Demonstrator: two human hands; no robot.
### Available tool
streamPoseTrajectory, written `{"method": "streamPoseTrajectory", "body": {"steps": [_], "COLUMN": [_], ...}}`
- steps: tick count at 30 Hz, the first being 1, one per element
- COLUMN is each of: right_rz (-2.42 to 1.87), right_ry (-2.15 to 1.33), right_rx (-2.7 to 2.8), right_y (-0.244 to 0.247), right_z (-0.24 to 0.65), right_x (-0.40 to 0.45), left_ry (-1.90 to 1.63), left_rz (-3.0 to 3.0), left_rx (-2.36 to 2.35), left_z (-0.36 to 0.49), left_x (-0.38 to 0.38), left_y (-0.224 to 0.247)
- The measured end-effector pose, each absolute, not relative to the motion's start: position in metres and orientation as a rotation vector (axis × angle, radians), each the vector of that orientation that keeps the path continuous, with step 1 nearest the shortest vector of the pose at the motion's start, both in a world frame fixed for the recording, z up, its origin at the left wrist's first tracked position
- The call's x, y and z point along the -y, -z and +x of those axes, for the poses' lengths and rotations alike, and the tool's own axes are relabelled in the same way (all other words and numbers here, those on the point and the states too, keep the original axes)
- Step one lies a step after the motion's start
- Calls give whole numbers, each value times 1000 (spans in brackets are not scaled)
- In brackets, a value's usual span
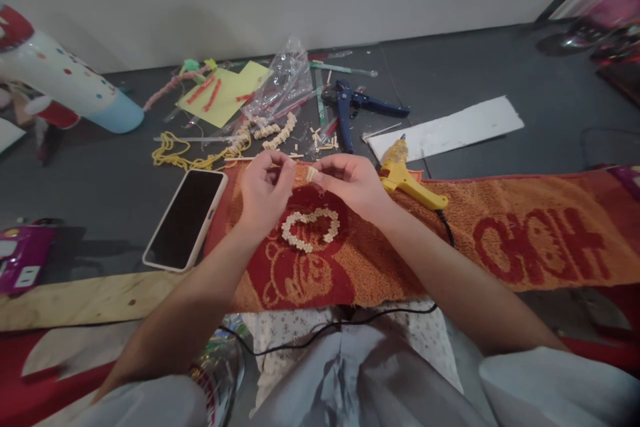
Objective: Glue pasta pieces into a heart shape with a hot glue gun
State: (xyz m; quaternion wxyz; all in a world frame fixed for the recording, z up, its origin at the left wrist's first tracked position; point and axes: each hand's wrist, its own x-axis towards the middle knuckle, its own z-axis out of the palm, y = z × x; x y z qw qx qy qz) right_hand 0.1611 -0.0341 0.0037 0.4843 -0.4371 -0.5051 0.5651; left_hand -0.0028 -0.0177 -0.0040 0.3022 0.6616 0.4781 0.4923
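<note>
My right hand (350, 185) pinches a small cluster of pale wooden pieces (311, 174) between thumb and fingertips, above the orange and red towel (380, 260). Just left of it is my left hand (266, 188), its fingers curled and thumb close to the fingertips; whatever it may hold is too small to make out. Below both hands, a heart-like outline of pale wooden pieces (305, 244) lies on the towel, with a gap at its lower right. A yellow glue gun (417, 190) rests on the towel beside my right hand.
A phone (186, 219) and yellow string (175, 157) lie left. Behind are pale wooden strips (281, 135), clear plastic wrap (287, 80), yellow paper (220, 103), blue cutters (344, 110) and a white board (455, 130). A patterned bottle (75, 77) is far left. A black cable (310, 345) crosses my lap.
</note>
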Motion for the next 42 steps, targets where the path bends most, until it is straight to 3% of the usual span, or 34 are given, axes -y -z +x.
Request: {"method": "streamPoseTrajectory", "body": {"steps": [9,18,42], "right_rz": [-931,-1167,-1342], "right_ry": [-1508,-1269,-960], "right_rx": [1162,1296,1534], "right_y": [-8,-8,1], "right_z": [164,163,159], "right_x": [34,32,36], "left_ry": [-1358,-1351,-1306], "left_rz": [1776,2245,2435], "left_rx": [-1429,-1111,-1217], "left_z": [-17,-8,-5], "left_x": [-2,18,22], "left_y": [8,-6,0]}}
